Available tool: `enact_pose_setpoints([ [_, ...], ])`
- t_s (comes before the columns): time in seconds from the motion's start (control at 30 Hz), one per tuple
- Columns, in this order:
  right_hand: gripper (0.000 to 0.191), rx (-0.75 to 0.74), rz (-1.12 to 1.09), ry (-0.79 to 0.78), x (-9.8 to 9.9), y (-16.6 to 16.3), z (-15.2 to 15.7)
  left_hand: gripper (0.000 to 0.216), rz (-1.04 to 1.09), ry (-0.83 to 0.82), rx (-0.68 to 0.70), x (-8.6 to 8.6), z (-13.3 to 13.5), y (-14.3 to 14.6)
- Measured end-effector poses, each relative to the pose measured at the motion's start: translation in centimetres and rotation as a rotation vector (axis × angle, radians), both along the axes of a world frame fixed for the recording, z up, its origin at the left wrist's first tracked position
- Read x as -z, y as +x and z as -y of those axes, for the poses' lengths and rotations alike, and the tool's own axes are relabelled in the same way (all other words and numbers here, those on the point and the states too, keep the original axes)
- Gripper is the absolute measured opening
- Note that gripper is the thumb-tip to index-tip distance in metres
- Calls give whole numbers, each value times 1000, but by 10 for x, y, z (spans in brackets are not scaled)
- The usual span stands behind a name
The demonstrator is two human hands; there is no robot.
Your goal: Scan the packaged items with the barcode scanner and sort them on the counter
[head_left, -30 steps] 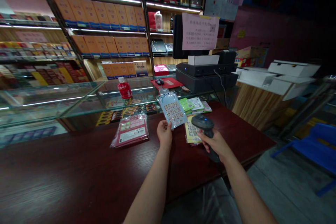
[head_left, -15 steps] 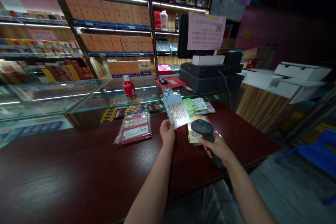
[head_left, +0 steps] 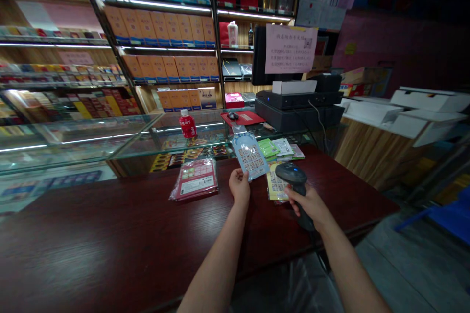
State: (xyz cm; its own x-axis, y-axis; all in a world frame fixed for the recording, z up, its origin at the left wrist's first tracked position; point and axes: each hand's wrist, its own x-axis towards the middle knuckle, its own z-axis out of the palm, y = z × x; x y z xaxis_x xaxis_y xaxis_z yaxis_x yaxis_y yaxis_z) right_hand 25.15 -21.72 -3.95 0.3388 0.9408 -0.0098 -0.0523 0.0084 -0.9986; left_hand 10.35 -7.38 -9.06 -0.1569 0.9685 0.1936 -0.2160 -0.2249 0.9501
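Observation:
Pinched in my left hand (head_left: 240,187) is the lower left corner of a light blue sticker sheet (head_left: 250,155) in clear plastic, tilted up off the tabletop. My right hand (head_left: 307,205) wraps round the handle of a black barcode scanner (head_left: 292,175), whose head points left toward the sheet; a blue light shows on its top. Under the scanner lies a yellow printed pack (head_left: 274,185), partly covered. Beyond it are green packets (head_left: 268,148) and a white packet (head_left: 282,146). Left of my left hand rests a stack of pink-red plastic-wrapped packs (head_left: 196,179).
A dark red wooden table (head_left: 121,234) meets a glass display counter (head_left: 135,144). On the glass stand a red bottle (head_left: 188,124) and a mouse (head_left: 232,116) on a red mat. A monitor (head_left: 260,58) with a pink notice sits behind, beside white boxes (head_left: 429,100). A blue chair (head_left: 450,217) is at right.
A blue light now shows on the scanner's head. The view has shifted slightly, so things sit a little lower and further right. Both hands keep their holds.

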Motion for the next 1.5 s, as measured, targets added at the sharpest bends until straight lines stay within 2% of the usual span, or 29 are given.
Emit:
enact_pose_setpoints([
  [0.1, 41, 15, -24, 24, -6, -2, 2, 24, 5, -78, -42, -10, -2, -11],
  [0.2, 42, 15, -33, 47, -8, -2, 4, 19, -53, -98, -96, -25, -9, -39],
  [0.33, 44, 40, -49, 41, -7, -2, 5, 9, -347, 38, -256, -40, -15, -93],
  [0.4, 44, 50, -58, 35, -7, -4, 5, 10, -497, 94, -372, -41, -14, -118],
  [0.5, 44, 58, -66, 36, -6, -7, 3, 13, -655, 88, -487, -39, -8, -144],
  [0.67, 43, 55, -62, 13, -4, -10, -1, 19, -874, -17, -580, -41, 2, -157],
  [0.8, 41, 26, -65, 19, -3, -10, -2, 25, -1138, -115, -701, -47, 9, -156],
  [0.87, 40, 16, -62, 28, -4, -10, -2, 28, -1258, -111, -757, -47, 12, -153],
  [0.93, 40, 11, -56, 30, -4, -10, -1, 30, -1324, -12, -687, -45, 14, -148],
  [1.03, 40, 12, -59, 9, -5, -11, -1, 34, -1362, 229, -406, -37, 15, -138],
  [1.13, 41, 20, -66, -11, -6, -11, 0, 36, -1394, 299, -262, -31, 14, -130],
  [1.27, 42, 24, -72, -19, -4, -10, 0, 29, -1431, 259, -251, -30, 13, -128],
  [1.5, 43, 24, -99, 0, 1, -7, -1, 27, -1420, 208, -336, -32, 12, -137],
])
